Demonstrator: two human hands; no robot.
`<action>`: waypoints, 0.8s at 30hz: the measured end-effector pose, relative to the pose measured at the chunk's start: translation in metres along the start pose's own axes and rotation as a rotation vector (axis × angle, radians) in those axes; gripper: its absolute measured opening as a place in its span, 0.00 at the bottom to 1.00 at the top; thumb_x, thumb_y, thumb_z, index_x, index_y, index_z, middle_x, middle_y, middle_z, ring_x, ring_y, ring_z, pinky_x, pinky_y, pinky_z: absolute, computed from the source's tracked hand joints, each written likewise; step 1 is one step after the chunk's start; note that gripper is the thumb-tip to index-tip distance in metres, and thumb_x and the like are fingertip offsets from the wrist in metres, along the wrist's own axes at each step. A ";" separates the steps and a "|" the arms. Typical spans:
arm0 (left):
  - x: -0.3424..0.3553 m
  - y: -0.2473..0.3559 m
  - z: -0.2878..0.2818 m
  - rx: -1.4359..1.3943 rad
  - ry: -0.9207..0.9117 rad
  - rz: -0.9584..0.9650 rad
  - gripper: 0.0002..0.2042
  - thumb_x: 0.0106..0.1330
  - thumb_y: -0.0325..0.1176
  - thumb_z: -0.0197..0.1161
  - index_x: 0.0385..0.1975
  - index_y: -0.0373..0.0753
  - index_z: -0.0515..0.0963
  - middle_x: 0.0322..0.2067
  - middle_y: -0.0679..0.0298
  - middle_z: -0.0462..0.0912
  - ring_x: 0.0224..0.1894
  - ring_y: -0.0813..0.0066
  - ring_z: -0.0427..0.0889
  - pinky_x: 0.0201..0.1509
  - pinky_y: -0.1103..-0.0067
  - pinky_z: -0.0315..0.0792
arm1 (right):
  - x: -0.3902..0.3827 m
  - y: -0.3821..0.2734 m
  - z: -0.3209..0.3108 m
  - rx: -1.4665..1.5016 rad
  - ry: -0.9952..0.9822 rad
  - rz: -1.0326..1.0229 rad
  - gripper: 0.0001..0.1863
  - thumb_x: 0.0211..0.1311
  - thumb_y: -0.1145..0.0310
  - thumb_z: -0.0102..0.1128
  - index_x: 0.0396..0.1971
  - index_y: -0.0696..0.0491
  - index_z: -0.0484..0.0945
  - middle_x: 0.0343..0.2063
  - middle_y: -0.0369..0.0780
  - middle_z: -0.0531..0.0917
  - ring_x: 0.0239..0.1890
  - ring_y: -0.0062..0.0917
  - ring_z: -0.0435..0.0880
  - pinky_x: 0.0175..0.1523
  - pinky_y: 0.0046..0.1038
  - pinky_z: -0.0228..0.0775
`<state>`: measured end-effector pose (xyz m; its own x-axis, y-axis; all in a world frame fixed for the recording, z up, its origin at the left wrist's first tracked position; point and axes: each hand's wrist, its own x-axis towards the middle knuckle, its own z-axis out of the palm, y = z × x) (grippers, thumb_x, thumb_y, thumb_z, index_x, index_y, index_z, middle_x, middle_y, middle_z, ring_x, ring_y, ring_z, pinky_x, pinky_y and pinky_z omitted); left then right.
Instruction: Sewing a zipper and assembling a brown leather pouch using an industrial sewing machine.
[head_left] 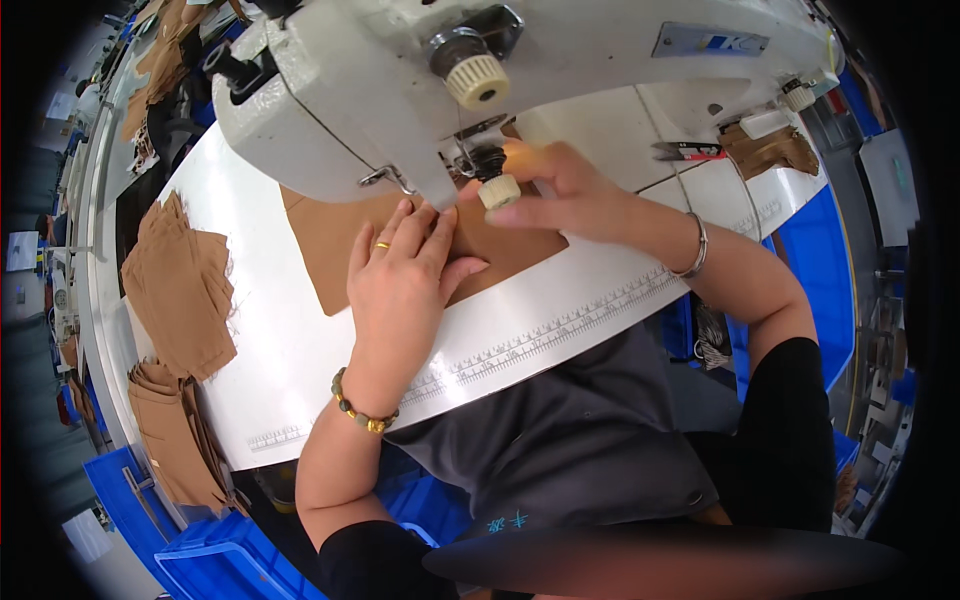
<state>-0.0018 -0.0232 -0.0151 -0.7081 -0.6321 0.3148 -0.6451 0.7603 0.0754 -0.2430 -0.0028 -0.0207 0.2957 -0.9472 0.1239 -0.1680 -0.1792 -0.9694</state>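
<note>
A piece of brown fabric (325,255) lies on the white table under the head of a white sewing machine (345,95). My left hand (402,262) rests flat on this fabric, fingers stretched toward the needle area and thumb apart. From the right, my right hand (572,200) reaches in beside the cream knob (500,191) low on the machine. That knob partly covers its fingers, and motion blurs them, so I cannot tell whether they grip anything. The needle and the fabric edge beneath it are mostly hidden.
Stacks of brown fabric pieces (180,290) lie along the table's left side. Red-and-black thread snips (688,151) lie at the back right, near a small brown scrap (770,152). A printed ruler (540,340) runs along the front edge. Blue bins (815,280) stand below.
</note>
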 end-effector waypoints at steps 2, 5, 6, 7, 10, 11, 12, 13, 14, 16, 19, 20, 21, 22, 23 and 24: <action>-0.001 0.003 0.000 0.000 0.006 -0.021 0.30 0.57 0.55 0.70 0.55 0.42 0.84 0.53 0.63 0.85 0.61 0.61 0.81 0.64 0.60 0.71 | -0.001 -0.002 -0.006 0.175 -0.001 0.053 0.16 0.64 0.58 0.68 0.46 0.53 0.86 0.49 0.41 0.85 0.56 0.37 0.81 0.70 0.39 0.64; -0.002 0.002 -0.002 -0.004 0.031 -0.012 0.29 0.56 0.55 0.71 0.54 0.42 0.84 0.53 0.63 0.85 0.61 0.62 0.81 0.64 0.59 0.72 | -0.003 0.000 0.002 -0.213 0.081 -0.078 0.16 0.65 0.57 0.66 0.45 0.52 0.87 0.50 0.39 0.85 0.59 0.36 0.80 0.71 0.40 0.63; -0.002 0.002 -0.003 -0.002 0.030 -0.014 0.29 0.56 0.55 0.71 0.54 0.42 0.84 0.53 0.63 0.85 0.61 0.62 0.81 0.64 0.59 0.72 | -0.005 0.002 0.008 -0.768 0.155 -0.295 0.16 0.66 0.57 0.66 0.46 0.51 0.87 0.52 0.38 0.85 0.61 0.35 0.79 0.72 0.41 0.62; -0.002 0.002 -0.004 0.006 0.025 -0.010 0.30 0.56 0.55 0.71 0.54 0.42 0.85 0.53 0.63 0.85 0.61 0.62 0.81 0.63 0.59 0.72 | -0.007 0.005 0.012 -0.766 0.155 -0.294 0.16 0.66 0.57 0.66 0.46 0.51 0.87 0.52 0.38 0.85 0.61 0.35 0.79 0.72 0.41 0.62; -0.001 0.003 -0.004 0.010 0.014 -0.001 0.30 0.55 0.55 0.71 0.53 0.42 0.85 0.53 0.63 0.85 0.61 0.61 0.81 0.63 0.59 0.72 | -0.012 0.011 0.020 -0.991 0.058 -0.405 0.23 0.62 0.56 0.69 0.54 0.49 0.84 0.55 0.39 0.84 0.55 0.39 0.80 0.68 0.46 0.67; -0.001 0.002 -0.004 0.012 0.010 0.002 0.30 0.55 0.55 0.71 0.53 0.41 0.85 0.53 0.63 0.85 0.61 0.61 0.81 0.63 0.58 0.72 | -0.013 0.012 0.021 -1.000 0.055 -0.407 0.24 0.61 0.54 0.69 0.55 0.49 0.84 0.57 0.39 0.83 0.55 0.38 0.80 0.69 0.47 0.65; 0.000 0.001 -0.004 0.011 0.011 0.003 0.30 0.55 0.55 0.71 0.53 0.41 0.85 0.53 0.63 0.85 0.61 0.61 0.81 0.63 0.58 0.72 | -0.013 0.013 0.020 -1.003 0.057 -0.400 0.25 0.61 0.52 0.69 0.55 0.48 0.83 0.58 0.39 0.83 0.56 0.38 0.80 0.70 0.47 0.64; 0.002 0.000 -0.003 0.010 0.017 -0.004 0.30 0.56 0.56 0.71 0.53 0.41 0.85 0.53 0.63 0.85 0.61 0.61 0.81 0.63 0.58 0.72 | -0.012 0.014 0.019 -1.010 0.052 -0.411 0.25 0.61 0.52 0.69 0.55 0.48 0.83 0.58 0.39 0.83 0.56 0.38 0.80 0.70 0.47 0.64; 0.002 -0.001 -0.003 0.010 0.021 -0.011 0.30 0.56 0.56 0.71 0.53 0.41 0.85 0.53 0.63 0.85 0.61 0.61 0.81 0.63 0.58 0.72 | -0.011 0.014 0.018 -1.023 0.050 -0.400 0.25 0.61 0.52 0.68 0.56 0.49 0.83 0.57 0.39 0.83 0.57 0.37 0.80 0.71 0.47 0.62; 0.004 -0.002 -0.002 0.020 0.022 -0.012 0.30 0.56 0.56 0.71 0.53 0.41 0.85 0.53 0.63 0.85 0.61 0.60 0.81 0.64 0.58 0.72 | -0.009 0.014 0.017 -1.036 0.050 -0.391 0.25 0.62 0.52 0.67 0.56 0.49 0.83 0.56 0.39 0.83 0.57 0.37 0.80 0.72 0.47 0.61; 0.006 -0.004 -0.001 0.028 0.041 0.005 0.29 0.55 0.56 0.70 0.51 0.42 0.86 0.50 0.63 0.85 0.59 0.61 0.82 0.62 0.57 0.72 | -0.007 0.015 0.017 -1.024 0.051 -0.386 0.25 0.64 0.53 0.66 0.57 0.49 0.82 0.53 0.39 0.84 0.58 0.37 0.79 0.73 0.48 0.60; 0.007 -0.005 0.000 0.025 0.047 0.016 0.29 0.55 0.56 0.70 0.50 0.42 0.86 0.46 0.63 0.85 0.58 0.62 0.83 0.61 0.57 0.73 | -0.007 0.015 0.017 -1.040 0.048 -0.382 0.24 0.64 0.52 0.67 0.56 0.49 0.83 0.57 0.38 0.82 0.63 0.35 0.76 0.72 0.47 0.60; 0.007 -0.005 0.000 0.027 0.058 0.020 0.29 0.55 0.56 0.70 0.50 0.42 0.86 0.46 0.63 0.85 0.58 0.62 0.83 0.61 0.57 0.73 | -0.007 0.016 0.018 -1.056 0.034 -0.361 0.24 0.63 0.51 0.67 0.54 0.49 0.83 0.61 0.38 0.80 0.68 0.33 0.73 0.72 0.46 0.61; 0.006 -0.005 -0.001 0.031 0.059 0.019 0.29 0.55 0.56 0.70 0.50 0.42 0.86 0.45 0.63 0.85 0.58 0.63 0.83 0.61 0.58 0.73 | -0.008 0.017 0.018 -1.054 0.044 -0.376 0.24 0.63 0.51 0.67 0.54 0.49 0.83 0.61 0.38 0.80 0.68 0.33 0.73 0.72 0.46 0.61; 0.007 -0.005 -0.001 0.031 0.053 0.016 0.29 0.55 0.56 0.70 0.50 0.42 0.86 0.45 0.63 0.85 0.58 0.63 0.83 0.60 0.58 0.73 | -0.008 0.017 0.018 -1.057 0.044 -0.380 0.24 0.64 0.51 0.67 0.55 0.49 0.83 0.62 0.38 0.80 0.69 0.33 0.72 0.72 0.46 0.61; 0.007 -0.005 -0.001 0.034 0.061 0.017 0.29 0.55 0.56 0.70 0.50 0.42 0.86 0.45 0.63 0.85 0.58 0.63 0.83 0.60 0.58 0.73 | -0.008 0.018 0.018 -1.062 0.038 -0.374 0.24 0.64 0.51 0.66 0.55 0.49 0.83 0.62 0.38 0.79 0.69 0.33 0.72 0.72 0.46 0.61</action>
<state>-0.0031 -0.0307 -0.0123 -0.7007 -0.6081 0.3732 -0.6434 0.7646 0.0378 -0.2318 0.0064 -0.0424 0.4699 -0.7907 0.3925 -0.7953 -0.5721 -0.2005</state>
